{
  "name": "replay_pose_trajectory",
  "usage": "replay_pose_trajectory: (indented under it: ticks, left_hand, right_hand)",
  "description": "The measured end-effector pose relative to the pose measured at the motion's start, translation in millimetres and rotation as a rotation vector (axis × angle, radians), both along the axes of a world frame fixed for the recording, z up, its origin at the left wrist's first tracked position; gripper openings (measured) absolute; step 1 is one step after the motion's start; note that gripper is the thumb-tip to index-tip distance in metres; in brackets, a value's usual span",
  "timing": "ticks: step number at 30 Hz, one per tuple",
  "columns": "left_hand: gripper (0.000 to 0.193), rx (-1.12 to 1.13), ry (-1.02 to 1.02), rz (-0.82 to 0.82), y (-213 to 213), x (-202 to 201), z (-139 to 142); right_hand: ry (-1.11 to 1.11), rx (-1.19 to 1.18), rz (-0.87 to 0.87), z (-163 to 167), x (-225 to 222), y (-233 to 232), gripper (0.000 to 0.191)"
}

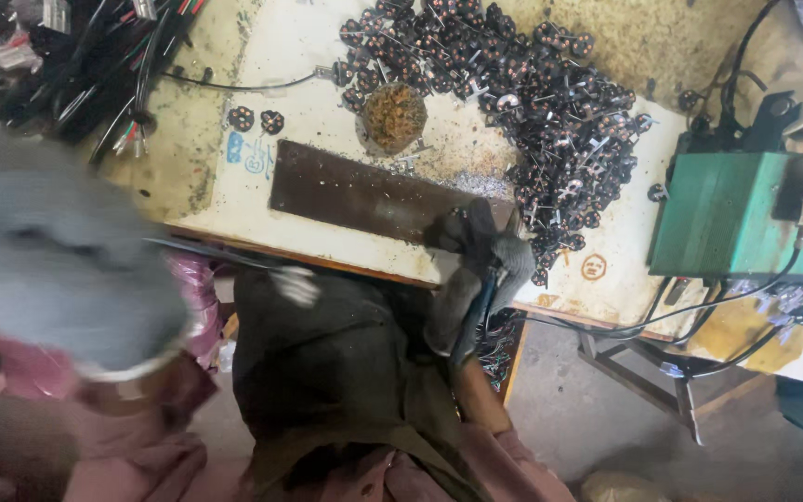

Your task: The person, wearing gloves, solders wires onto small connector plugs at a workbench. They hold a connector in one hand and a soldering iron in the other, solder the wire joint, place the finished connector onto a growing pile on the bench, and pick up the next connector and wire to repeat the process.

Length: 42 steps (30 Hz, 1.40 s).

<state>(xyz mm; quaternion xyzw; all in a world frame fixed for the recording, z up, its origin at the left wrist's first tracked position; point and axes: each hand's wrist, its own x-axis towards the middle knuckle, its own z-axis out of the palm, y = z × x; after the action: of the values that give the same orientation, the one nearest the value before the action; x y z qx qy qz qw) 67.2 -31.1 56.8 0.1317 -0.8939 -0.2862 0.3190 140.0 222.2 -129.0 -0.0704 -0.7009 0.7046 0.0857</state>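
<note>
My right hand (480,253), in a dark grey glove, rests at the front edge of the pale worktable (309,232). It is closed around a dark, rod-shaped tool (472,321) that points down over my lap. Just beyond it lies a large heap of small black parts with copper windings (532,102). My left hand (53,256), in a grey glove, is raised close to the camera at the left and badly blurred; its fingers cannot be made out. A dark brown flat plate (355,195) lies on the table between the hands.
A small round dish of brownish scraps (394,116) stands behind the plate. Two loose black parts (256,119) lie to its left. A green metal box (731,214) with cables sits at the right, and a tangle of wires (95,65) at the back left.
</note>
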Motion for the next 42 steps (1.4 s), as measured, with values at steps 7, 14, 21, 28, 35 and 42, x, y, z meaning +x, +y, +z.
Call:
replay_pose_trajectory:
  ticks: [7, 14, 21, 28, 35, 42]
  left_hand:
    - [0.029, -0.052, -0.824, -0.626, 68.5, 44.5, -53.7]
    - [0.033, 0.898, -0.92, -0.856, 48.6, 70.1, -112.8]
    - [0.014, 0.622, -0.647, -0.766, 55.5, 52.2, -105.9]
    - [0.015, 0.721, -0.878, -0.61, 61.4, 64.9, -120.5]
    - [0.021, 0.43, -0.397, -0.787, 67.1, 66.4, -100.4]
    - [0.014, 0.753, -0.535, -0.563, 83.3, 84.5, -99.0]
  right_hand:
    - [-0.082, -0.038, 0.006, 30.9, 34.1, -22.8, 0.019]
    - [0.007, -0.135, 0.067, 37.1, 10.4, -18.6, 0.019]
    - [-0.268, -0.007, -0.229, -25.8, 36.7, 40.9, 0.017]
    - [-0.051, 0.376, 0.216, 13.8, 3.9, 18.1, 0.023]
    - [-0.376, 0.049, 0.238, 71.4, -3.3, -0.1, 0.025]
    - [-0.522, 0.044, 0.106, 69.7, 13.2, -5.6, 0.027]
